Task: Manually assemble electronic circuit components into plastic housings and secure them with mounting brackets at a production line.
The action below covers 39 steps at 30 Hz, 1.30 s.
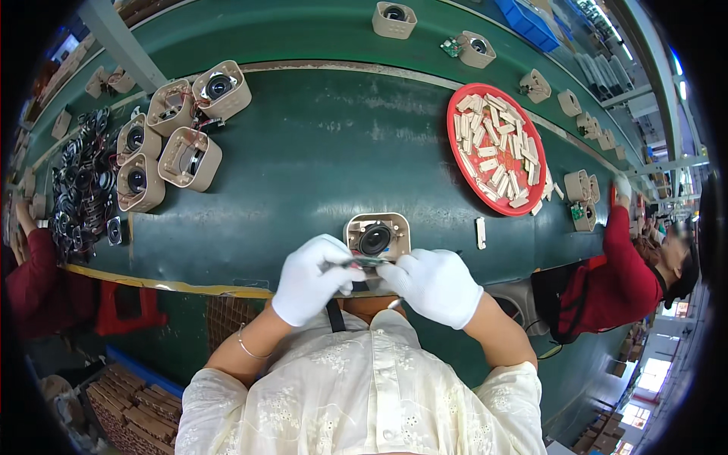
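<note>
Cream cloth of a blouse [334,387], with stitched flowers and a row of buttons down its front, lies nearest to the camera. Beyond it, the left hand [317,280] and the right hand [436,287], both in white fabric gloves, meet with fingers narrowed around one thin dark-green piece [369,262], perhaps a circuit board; its small details are blurred. Its long axis runs from left to right, across the gap between the hands. Just ahead of the fingers stands a beige box [405,232] with rounded corners and smooth walls, like plastic, its open side up. The held piece overlaps the near edge of this box in the view, and I cannot tell if they touch; the right hand seems slightly nearer to it. Inside the box sits a round black speaker [374,240] with a glossy cone. Farther right, a pale flat stick [481,233] lies alone on the scuffed green table [318,159], near a round red tray [453,125] heaped with similar sticks [487,164]. Well to the left are more beige boxes [199,173] and a tangled heap of loose black speakers [80,178].
</note>
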Motion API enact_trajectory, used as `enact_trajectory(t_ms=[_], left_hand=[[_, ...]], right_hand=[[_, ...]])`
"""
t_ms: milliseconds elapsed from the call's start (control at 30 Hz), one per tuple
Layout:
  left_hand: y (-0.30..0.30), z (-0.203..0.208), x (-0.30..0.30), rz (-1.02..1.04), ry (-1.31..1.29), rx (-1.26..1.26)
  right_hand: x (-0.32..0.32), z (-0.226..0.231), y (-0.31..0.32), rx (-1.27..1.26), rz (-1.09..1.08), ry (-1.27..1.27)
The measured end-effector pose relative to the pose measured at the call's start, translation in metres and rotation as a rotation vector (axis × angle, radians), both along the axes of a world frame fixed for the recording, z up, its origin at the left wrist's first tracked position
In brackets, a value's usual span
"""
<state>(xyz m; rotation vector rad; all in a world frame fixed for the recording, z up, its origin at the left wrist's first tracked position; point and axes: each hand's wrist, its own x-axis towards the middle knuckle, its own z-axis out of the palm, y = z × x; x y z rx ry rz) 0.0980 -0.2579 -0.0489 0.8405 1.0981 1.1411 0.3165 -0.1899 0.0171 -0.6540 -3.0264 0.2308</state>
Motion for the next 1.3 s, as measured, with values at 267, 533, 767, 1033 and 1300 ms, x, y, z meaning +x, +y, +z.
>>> enact_trajectory(t_ms=[267,533,767,1033,1300], left_hand=[[0.013,0.005,0.000,-0.227,0.887,0.539],[0.012,0.000,-0.018,-0.402,1.152,0.920],[0.022,0.012,-0.015,-0.551,1.326,0.888],[0.035,0.012,-0.011,-0.543,0.637,0.395],[0.010,-0.001,-0.013,-0.535,1.139,0.768]], right_hand=[[0.000,0.011,0.001,-0.276,-0.227,0.247],[-0.002,-0.007,-0.004,-0.101,-0.148,0.094],[-0.006,-0.021,0.003,-0.100,-0.085,0.149],[0.003,-0.037,0.011,-0.043,0.046,0.299],[-0.001,-0.029,0.007,-0.284,-0.144,0.280]])
